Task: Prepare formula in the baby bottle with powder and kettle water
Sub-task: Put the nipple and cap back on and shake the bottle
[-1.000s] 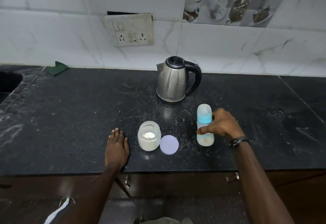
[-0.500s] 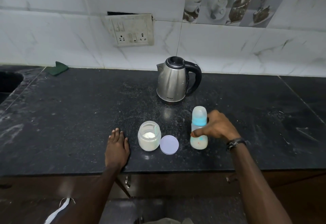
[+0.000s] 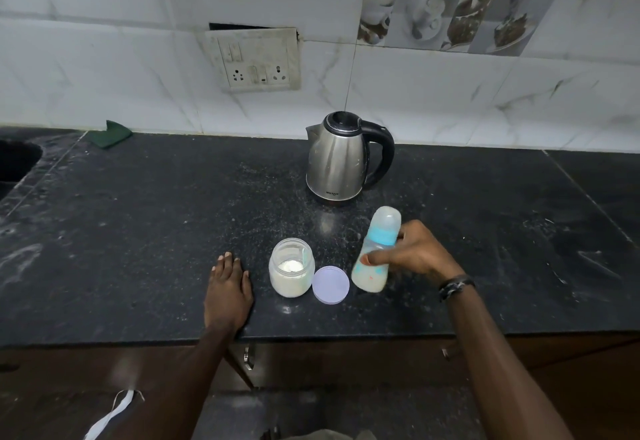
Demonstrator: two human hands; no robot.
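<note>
Head view, looking down on a dark stone counter (image 3: 138,231): the right hand (image 3: 412,252) grips a capped baby bottle (image 3: 375,252) around its middle, thumb across the front, tilting it so the cap leans right; milky liquid fills its lower part. Whether its base touches the counter cannot be told. The left hand (image 3: 228,289) lies flat on the counter near the front edge, fingers straight and together, holding nothing. Between the 2 hands stands an open powder jar (image 3: 291,268) with a pale scoop inside, and its lavender lid (image 3: 330,284) lies flat just beside it, close to the bottle's base. A steel kettle (image 3: 341,159) with a black handle stands behind them, lid closed. Farther back, a green cloth (image 3: 109,134) rests against the tiled wall, below a socket panel (image 3: 254,58).
</note>
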